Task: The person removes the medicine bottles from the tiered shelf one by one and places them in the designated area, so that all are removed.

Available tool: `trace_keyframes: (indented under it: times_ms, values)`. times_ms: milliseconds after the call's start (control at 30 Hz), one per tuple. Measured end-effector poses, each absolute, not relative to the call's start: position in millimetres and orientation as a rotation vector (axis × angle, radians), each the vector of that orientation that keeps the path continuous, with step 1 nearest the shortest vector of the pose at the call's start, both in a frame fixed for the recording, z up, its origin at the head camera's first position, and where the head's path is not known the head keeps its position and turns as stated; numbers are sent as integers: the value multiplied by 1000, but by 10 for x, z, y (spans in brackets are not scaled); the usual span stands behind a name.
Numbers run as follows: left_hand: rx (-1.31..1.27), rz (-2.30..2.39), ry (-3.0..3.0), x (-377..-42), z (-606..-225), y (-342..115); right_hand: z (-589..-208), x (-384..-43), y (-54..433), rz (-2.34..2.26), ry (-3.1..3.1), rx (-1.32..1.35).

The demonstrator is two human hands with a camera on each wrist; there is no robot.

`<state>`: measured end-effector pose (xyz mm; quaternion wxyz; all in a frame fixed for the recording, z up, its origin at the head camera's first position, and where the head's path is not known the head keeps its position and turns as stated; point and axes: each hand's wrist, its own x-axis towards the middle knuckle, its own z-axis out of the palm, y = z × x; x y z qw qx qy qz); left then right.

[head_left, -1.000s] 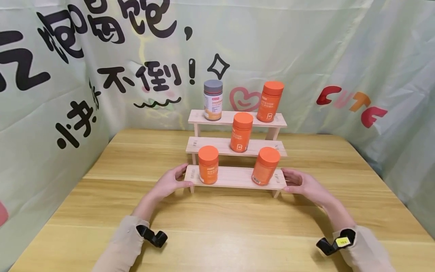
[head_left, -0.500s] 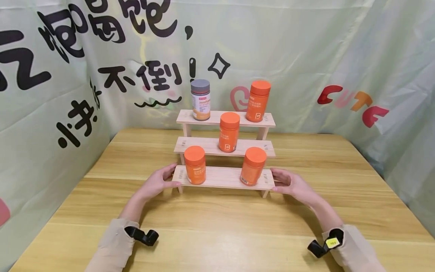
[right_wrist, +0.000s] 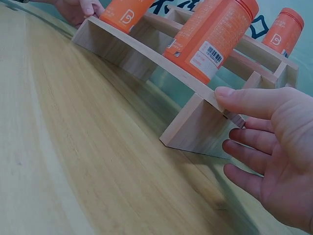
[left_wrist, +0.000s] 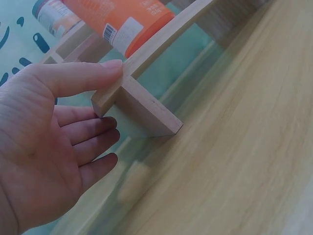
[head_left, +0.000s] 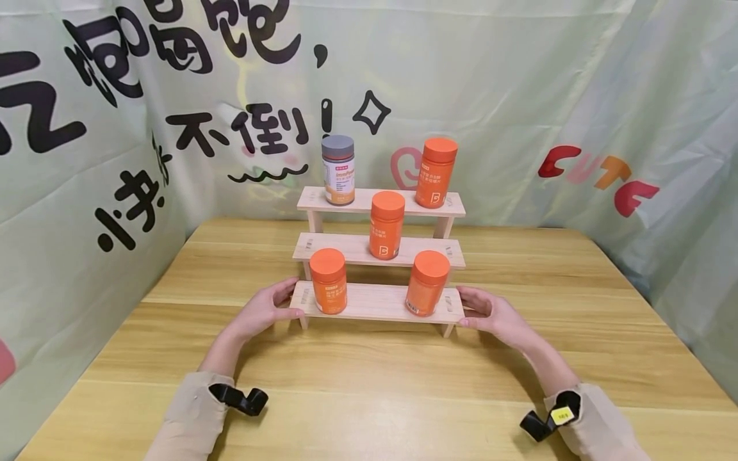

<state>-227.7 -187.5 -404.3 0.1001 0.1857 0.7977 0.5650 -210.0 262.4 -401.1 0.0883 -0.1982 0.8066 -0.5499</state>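
A three-tier wooden display stand [head_left: 369, 301] stands on the table. My left hand [head_left: 262, 312] grips the left end of its lowest step, thumb on the front edge, fingers behind and below it. Likewise, my right hand [head_left: 492, 315] holds the right end of that step. The lowest step bears two orange bottles, a left one [head_left: 329, 282] and a right one [head_left: 427, 283]. Another orange bottle [head_left: 386, 225] is on the middle step. Up top are a grey-capped white bottle [head_left: 339, 171] and one more orange bottle [head_left: 436, 173]. All of them stand upright.
The wooden table [head_left: 369, 397] extends around the stand on every side. Behind it hangs a pale printed cloth [head_left: 490, 77], which also encloses the left and right sides. Black wrist cameras [head_left: 239, 398] sit on both sleeves.
Both hands have shifted the stand, bottles and all, to the left, mostly in the first half second. Since then it has moved only slightly. The bottles keep their places on the steps.
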Motion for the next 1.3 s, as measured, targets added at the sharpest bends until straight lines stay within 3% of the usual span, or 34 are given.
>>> trace_keyframes:
  times_ms: [767,1300]
  values:
    - [562,1712,2270,-2311,-4038,-1925,-3873,-2144,2730,-1557,2429,-635]
    - [566,1671,2168,-2357,-4009,-1957,-2927,-2375,2932,-1495,2759,-455]
